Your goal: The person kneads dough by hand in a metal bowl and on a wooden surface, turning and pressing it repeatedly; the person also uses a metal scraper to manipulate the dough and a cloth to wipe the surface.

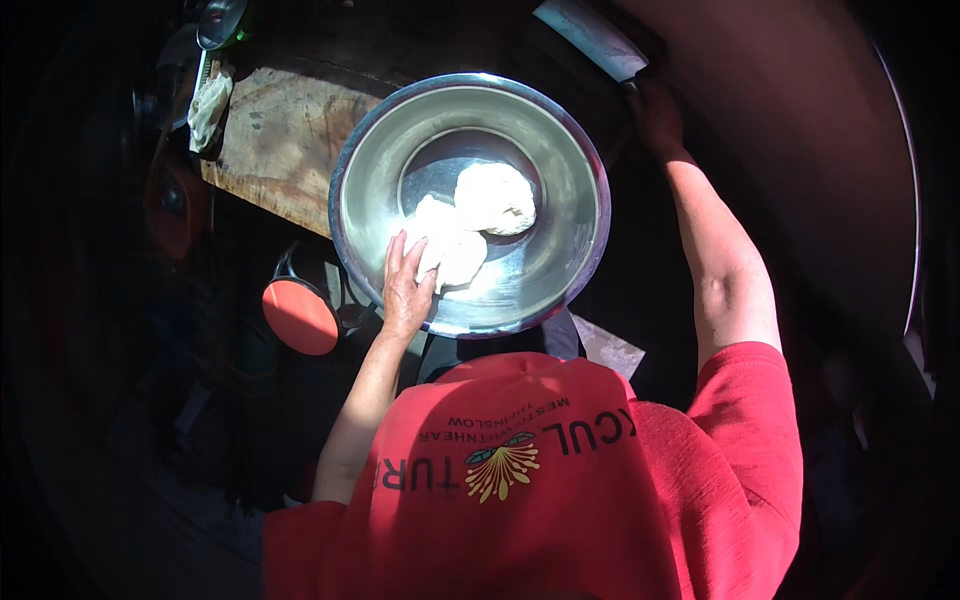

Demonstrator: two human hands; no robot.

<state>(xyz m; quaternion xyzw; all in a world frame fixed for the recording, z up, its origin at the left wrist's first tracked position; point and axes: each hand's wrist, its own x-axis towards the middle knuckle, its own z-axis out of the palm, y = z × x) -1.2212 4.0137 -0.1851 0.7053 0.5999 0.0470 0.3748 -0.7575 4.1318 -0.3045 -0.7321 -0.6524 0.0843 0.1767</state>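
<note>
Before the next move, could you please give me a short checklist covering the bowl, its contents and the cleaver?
1. Both white lumps inside the metal bowl: ok.
2. Left hand touching the nearer white lump: ok; how firmly, cannot tell.
3. Farther white lump separate from the nearer one: cannot tell, they meet in this view.
4. Cleaver blade outside the bowl: ok.
5. Right hand secure on the cleaver's handle: cannot tell, it lies in shadow.
6. Bowl firmly supported underneath: cannot tell, hidden.
</note>
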